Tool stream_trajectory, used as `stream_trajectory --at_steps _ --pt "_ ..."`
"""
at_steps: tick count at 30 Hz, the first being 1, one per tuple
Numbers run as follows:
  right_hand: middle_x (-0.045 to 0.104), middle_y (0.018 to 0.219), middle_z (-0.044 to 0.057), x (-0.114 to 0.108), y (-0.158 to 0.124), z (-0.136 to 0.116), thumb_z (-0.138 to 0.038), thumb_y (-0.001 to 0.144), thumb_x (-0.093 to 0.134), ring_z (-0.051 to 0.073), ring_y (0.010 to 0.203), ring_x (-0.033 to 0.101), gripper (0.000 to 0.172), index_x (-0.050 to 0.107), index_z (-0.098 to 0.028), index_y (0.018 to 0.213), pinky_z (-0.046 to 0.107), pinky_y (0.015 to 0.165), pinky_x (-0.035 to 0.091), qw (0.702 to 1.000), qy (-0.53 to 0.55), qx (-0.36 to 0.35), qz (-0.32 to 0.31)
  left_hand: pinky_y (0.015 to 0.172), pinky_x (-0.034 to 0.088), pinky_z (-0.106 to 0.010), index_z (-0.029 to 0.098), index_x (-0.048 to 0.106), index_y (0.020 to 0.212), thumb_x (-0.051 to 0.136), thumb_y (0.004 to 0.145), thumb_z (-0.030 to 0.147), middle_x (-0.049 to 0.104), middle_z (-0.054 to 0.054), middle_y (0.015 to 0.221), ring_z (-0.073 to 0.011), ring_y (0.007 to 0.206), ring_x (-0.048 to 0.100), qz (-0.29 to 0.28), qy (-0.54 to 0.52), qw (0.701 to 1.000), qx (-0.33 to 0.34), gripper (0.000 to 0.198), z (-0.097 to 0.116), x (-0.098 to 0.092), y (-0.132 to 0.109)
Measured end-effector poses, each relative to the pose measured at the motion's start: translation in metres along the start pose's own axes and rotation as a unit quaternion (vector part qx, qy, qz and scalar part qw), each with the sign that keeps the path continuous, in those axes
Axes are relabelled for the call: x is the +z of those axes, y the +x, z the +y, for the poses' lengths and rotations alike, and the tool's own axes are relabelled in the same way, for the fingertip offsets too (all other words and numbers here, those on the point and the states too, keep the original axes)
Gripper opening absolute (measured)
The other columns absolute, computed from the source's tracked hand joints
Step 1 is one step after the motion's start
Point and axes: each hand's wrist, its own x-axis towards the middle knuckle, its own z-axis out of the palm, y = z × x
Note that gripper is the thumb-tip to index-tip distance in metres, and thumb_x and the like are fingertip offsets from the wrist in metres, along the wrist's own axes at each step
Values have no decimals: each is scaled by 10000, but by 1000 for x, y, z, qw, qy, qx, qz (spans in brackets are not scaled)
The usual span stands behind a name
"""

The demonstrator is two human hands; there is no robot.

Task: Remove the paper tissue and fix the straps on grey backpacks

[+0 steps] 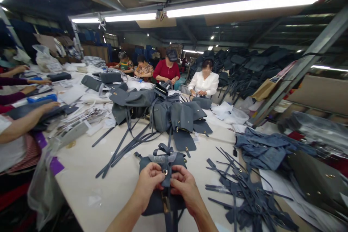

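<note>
A dark grey-blue backpack [152, 203] lies on the white table in front of me, with a top handle, clear plastic near the top and a gold buckle on its strap. My left hand [152, 179] pinches the left edge of the buckled strap [166, 179]. On the opposite edge, the thumb and fingers of my right hand [181, 181] close on the same strap. Below my fingers a gold metal clasp [165, 204] shows on the bag's front. Parts of the bag are hidden behind both hands.
Several similar bags [160, 114] with long straps are heaped beyond mine. Loose straps with buckles [250, 192] pile up on the right, near a blue cloth [269, 148] and an olive bag [318, 181]. Co-workers sit across the table [81, 174] and along its left side.
</note>
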Motion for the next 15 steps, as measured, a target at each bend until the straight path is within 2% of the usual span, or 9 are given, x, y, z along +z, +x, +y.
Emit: stream_trajectory --at_steps 3,7,11,15 --pt "604 583 -74 3 0 1 -349 538 858 82 478 522 490 558 -183 888 176 450 396 1000 -9 -10 10 514 439 -226 126 615 824 683 558 329 624 -18 673 -114 548 560 -35 6 998 -45 341 -4 -2 0" --pt "575 529 -87 6 0 4 -356 515 876 74 443 490 507 528 -182 839 182 434 394 1000 -15 -24 5 519 415 -210 92 641 724 633 543 254 671 -67 669 -125 568 596 -66 37 996 -55 243 -5 1 -2" --pt "554 513 -101 3 1 9 -348 512 884 62 421 452 526 527 -177 859 174 406 379 999 -25 -33 1 506 411 -209 116 597 663 602 528 247 636 -31 615 -112 526 579 -60 47 995 -66 188 -9 3 2" --pt "541 513 -107 -1 1 13 -328 529 885 51 391 409 534 553 -164 914 168 372 327 999 -32 -34 -6 467 399 -203 154 525 656 590 496 216 542 40 544 -74 443 487 -67 47 993 -87 184 -12 0 8"
